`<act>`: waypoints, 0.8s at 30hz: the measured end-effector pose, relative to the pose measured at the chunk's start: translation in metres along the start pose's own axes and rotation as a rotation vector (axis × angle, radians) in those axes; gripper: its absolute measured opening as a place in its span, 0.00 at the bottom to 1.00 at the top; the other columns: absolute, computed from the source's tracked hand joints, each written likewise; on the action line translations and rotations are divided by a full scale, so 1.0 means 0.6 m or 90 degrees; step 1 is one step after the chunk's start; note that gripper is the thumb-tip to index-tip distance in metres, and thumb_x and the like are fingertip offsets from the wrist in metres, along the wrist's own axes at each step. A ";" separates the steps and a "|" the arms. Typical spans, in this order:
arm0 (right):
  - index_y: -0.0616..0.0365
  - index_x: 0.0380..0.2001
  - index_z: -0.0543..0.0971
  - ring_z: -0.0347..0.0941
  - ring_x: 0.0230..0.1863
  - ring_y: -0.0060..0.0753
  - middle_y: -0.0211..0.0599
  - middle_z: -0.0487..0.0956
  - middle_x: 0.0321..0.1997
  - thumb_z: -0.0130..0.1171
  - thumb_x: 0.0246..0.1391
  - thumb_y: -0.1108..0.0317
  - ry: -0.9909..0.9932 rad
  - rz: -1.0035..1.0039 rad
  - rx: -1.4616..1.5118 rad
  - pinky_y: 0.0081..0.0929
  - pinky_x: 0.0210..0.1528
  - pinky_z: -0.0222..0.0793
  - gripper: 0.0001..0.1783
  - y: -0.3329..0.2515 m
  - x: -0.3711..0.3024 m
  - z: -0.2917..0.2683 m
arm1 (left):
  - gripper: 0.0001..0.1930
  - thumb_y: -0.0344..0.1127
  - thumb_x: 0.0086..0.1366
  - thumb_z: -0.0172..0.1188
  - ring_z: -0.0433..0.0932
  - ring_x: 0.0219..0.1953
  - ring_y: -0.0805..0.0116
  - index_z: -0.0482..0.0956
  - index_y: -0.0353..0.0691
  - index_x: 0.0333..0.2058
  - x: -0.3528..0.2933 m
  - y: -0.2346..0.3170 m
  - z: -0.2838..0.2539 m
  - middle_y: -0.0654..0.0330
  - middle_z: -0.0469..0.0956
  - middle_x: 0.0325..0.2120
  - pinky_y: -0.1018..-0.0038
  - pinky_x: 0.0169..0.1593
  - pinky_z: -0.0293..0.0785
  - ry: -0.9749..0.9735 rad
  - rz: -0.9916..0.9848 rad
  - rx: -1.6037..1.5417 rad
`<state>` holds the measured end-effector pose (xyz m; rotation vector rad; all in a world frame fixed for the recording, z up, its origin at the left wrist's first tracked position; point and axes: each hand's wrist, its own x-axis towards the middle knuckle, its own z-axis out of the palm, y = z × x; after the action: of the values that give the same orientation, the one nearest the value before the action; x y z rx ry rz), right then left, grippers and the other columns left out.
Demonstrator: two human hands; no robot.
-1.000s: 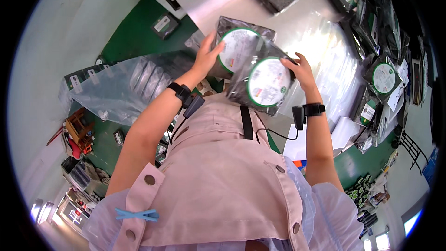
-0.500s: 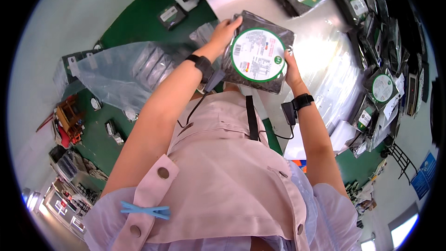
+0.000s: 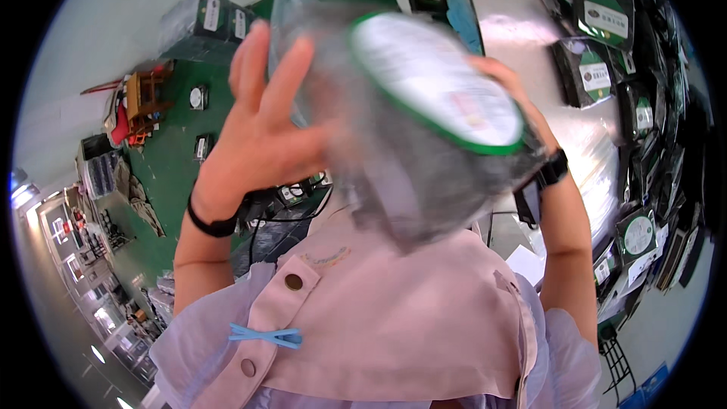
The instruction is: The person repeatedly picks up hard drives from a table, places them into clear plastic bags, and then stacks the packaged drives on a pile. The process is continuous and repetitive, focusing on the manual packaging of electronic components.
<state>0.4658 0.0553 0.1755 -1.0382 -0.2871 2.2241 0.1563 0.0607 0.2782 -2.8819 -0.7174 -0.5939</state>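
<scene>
A dark flat packet (image 3: pixel 424 197) in clear plastic, with a round white label (image 3: pixel 439 76) rimmed in green, is tilted close in front of my chest and smeared by motion. My right hand (image 3: pixel 519 98) grips its far right side, its fingers partly hidden behind the packet. My left hand (image 3: pixel 261 132) is raised beside the packet's left edge, fingers spread and thumb pointing toward it. Blur hides whether that thumb touches the packet.
Many similar packets (image 3: pixel 606 15) lie heaped along the right side of a pale shiny table (image 3: pixel 500 0). A wrapped dark stack (image 3: pixel 204 26) stands at the far left over the green floor (image 3: pixel 178 136), near a wooden stool (image 3: pixel 144 98). A few loose packets lie on the floor.
The packet has come closer to me and tilted. My left hand has let go of its upper left corner and spread its fingers; the right hand still holds on. The view has swung.
</scene>
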 end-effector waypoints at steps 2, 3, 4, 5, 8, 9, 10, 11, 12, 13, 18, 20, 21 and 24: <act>0.62 0.50 0.70 0.73 0.43 0.28 0.40 0.73 0.50 0.53 0.53 0.54 -0.053 0.079 -0.006 0.22 0.48 0.69 0.27 -0.005 0.026 0.137 | 0.36 0.43 0.38 0.70 0.54 0.59 0.45 0.68 0.44 0.49 -0.078 -0.022 -0.030 0.44 0.55 0.57 0.57 0.60 0.52 0.076 -0.107 -0.086; 0.62 0.51 0.69 0.73 0.44 0.28 0.39 0.72 0.51 0.52 0.54 0.53 -0.096 0.096 0.010 0.22 0.48 0.69 0.27 0.004 0.033 0.183 | 0.35 0.42 0.40 0.69 0.56 0.58 0.46 0.67 0.41 0.49 -0.134 -0.034 -0.032 0.45 0.56 0.56 0.58 0.60 0.53 0.155 -0.210 -0.204; 0.62 0.52 0.68 0.72 0.46 0.28 0.38 0.70 0.53 0.51 0.54 0.53 -0.145 -0.174 -0.187 0.23 0.49 0.69 0.27 0.019 0.043 0.199 | 0.33 0.39 0.42 0.68 0.60 0.56 0.51 0.66 0.39 0.49 -0.139 -0.024 -0.043 0.46 0.59 0.54 0.61 0.59 0.55 0.200 -0.390 -0.341; 0.61 0.53 0.67 0.70 0.49 0.29 0.38 0.69 0.54 0.50 0.55 0.52 -0.142 -0.078 -0.209 0.26 0.52 0.66 0.28 0.015 0.087 0.188 | 0.32 0.37 0.45 0.67 0.63 0.55 0.55 0.66 0.36 0.49 -0.143 -0.017 -0.053 0.46 0.62 0.52 0.64 0.58 0.58 0.314 -0.575 -0.530; 0.69 0.52 0.64 0.66 0.51 0.38 0.46 0.69 0.49 0.58 0.46 0.45 0.045 -0.299 -0.455 0.32 0.56 0.61 0.40 0.056 0.151 0.184 | 0.26 0.28 0.46 0.66 0.70 0.46 0.66 0.68 0.32 0.46 -0.282 -0.031 -0.014 0.52 0.70 0.45 0.70 0.50 0.67 0.192 -0.420 -0.200; 0.72 0.50 0.64 0.66 0.50 0.43 0.50 0.69 0.47 0.61 0.42 0.44 0.263 -0.449 -0.696 0.33 0.55 0.61 0.43 0.075 0.164 0.206 | 0.25 0.25 0.46 0.66 0.72 0.42 0.69 0.70 0.32 0.44 -0.359 -0.021 0.018 0.55 0.72 0.42 0.72 0.46 0.71 0.178 -0.419 -0.115; 0.76 0.48 0.62 0.64 0.51 0.52 0.57 0.67 0.48 0.66 0.34 0.44 0.385 -0.630 -0.950 0.37 0.52 0.62 0.49 0.110 0.189 0.178 | 0.23 0.23 0.46 0.65 0.74 0.36 0.71 0.70 0.32 0.44 -0.384 -0.001 0.065 0.59 0.73 0.39 0.74 0.40 0.73 0.419 -0.694 -0.386; 0.74 0.44 0.66 0.67 0.49 0.51 0.57 0.69 0.45 0.65 0.36 0.47 0.411 -0.593 -0.997 0.37 0.50 0.63 0.42 0.139 0.203 0.160 | 0.25 0.23 0.45 0.66 0.74 0.37 0.70 0.69 0.31 0.44 -0.361 0.002 0.098 0.59 0.74 0.39 0.74 0.39 0.73 0.420 -0.694 -0.389; 0.73 0.41 0.69 0.69 0.47 0.50 0.57 0.72 0.43 0.64 0.38 0.50 0.444 -0.547 -1.041 0.37 0.47 0.65 0.36 0.167 0.214 0.135 | 0.26 0.25 0.44 0.68 0.73 0.38 0.70 0.69 0.30 0.43 -0.307 0.010 0.118 0.58 0.72 0.40 0.74 0.40 0.73 0.397 -0.793 -0.525; 0.70 0.35 0.72 0.72 0.41 0.46 0.54 0.74 0.36 0.61 0.41 0.53 0.379 -0.417 -0.991 0.36 0.43 0.66 0.27 0.177 0.241 0.087 | 0.25 0.30 0.40 0.69 0.69 0.42 0.62 0.71 0.31 0.39 -0.304 0.002 0.156 0.52 0.67 0.43 0.69 0.45 0.68 0.310 -0.744 -0.409; 0.65 0.20 0.76 0.75 0.22 0.42 0.45 0.76 0.17 0.47 0.47 0.65 0.285 -0.295 -0.723 0.31 0.29 0.70 0.14 0.132 0.210 0.040 | 0.19 0.40 0.32 0.70 0.60 0.51 0.43 0.74 0.36 0.22 -0.251 -0.010 0.216 0.37 0.61 0.46 0.60 0.53 0.59 0.011 -0.513 -0.098; 0.64 0.20 0.77 0.76 0.24 0.43 0.46 0.77 0.19 0.49 0.46 0.66 0.215 -0.304 -0.889 0.33 0.29 0.70 0.13 0.145 0.194 0.027 | 0.18 0.40 0.32 0.69 0.61 0.48 0.44 0.75 0.36 0.21 -0.223 -0.020 0.247 0.38 0.62 0.45 0.61 0.52 0.60 0.012 -0.570 -0.121; 0.64 0.20 0.77 0.76 0.25 0.43 0.46 0.77 0.20 0.50 0.45 0.66 0.179 -0.307 -0.973 0.33 0.29 0.71 0.12 0.148 0.185 0.022 | 0.18 0.41 0.33 0.69 0.62 0.47 0.44 0.75 0.36 0.21 -0.201 -0.030 0.269 0.38 0.62 0.45 0.61 0.51 0.61 0.016 -0.597 -0.132; 0.60 0.21 0.79 0.77 0.28 0.42 0.44 0.78 0.24 0.52 0.43 0.67 0.100 -0.177 -1.448 0.36 0.29 0.72 0.09 0.159 0.157 0.100 | 0.19 0.45 0.34 0.68 0.65 0.41 0.46 0.80 0.41 0.25 -0.164 -0.055 0.328 0.44 0.65 0.39 0.62 0.46 0.64 -0.168 -0.573 -0.086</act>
<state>0.3319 0.0483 0.1156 -1.7092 -2.8539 0.6438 0.1286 0.0871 0.0591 -2.6398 -2.1109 -0.3181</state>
